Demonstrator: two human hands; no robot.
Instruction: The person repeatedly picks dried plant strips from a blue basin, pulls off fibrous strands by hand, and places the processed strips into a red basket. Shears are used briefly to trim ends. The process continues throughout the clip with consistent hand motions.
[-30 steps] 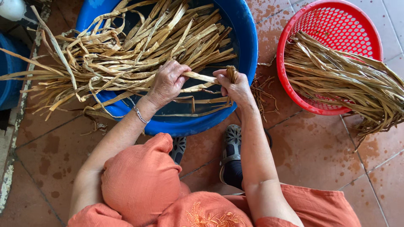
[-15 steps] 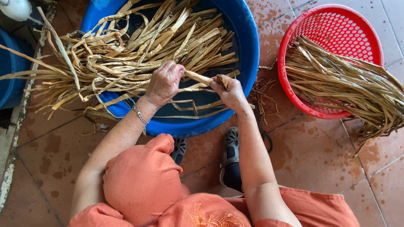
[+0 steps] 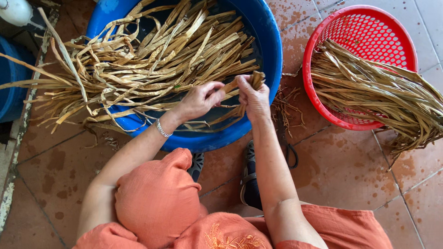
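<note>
Reddish floor tiles point(image 3: 341, 170) lie bare right of my hands. Both left hand point(image 3: 201, 99) and right hand point(image 3: 254, 97) pinch one tan dried leaf strip point(image 3: 249, 80) over the round blue plastic tub point(image 3: 272, 50) rim.

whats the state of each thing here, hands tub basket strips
left hand: shut on one pale strip over the tub
right hand: shut on the folded end of that strip
strip: held between both hands, bent
blue tub: upright, heaped with strips that spill over its left rim
red basket: on the tiles, partly filled, strips overhanging to the right
loose scraps: lying on the tiles between tub and basket
</note>
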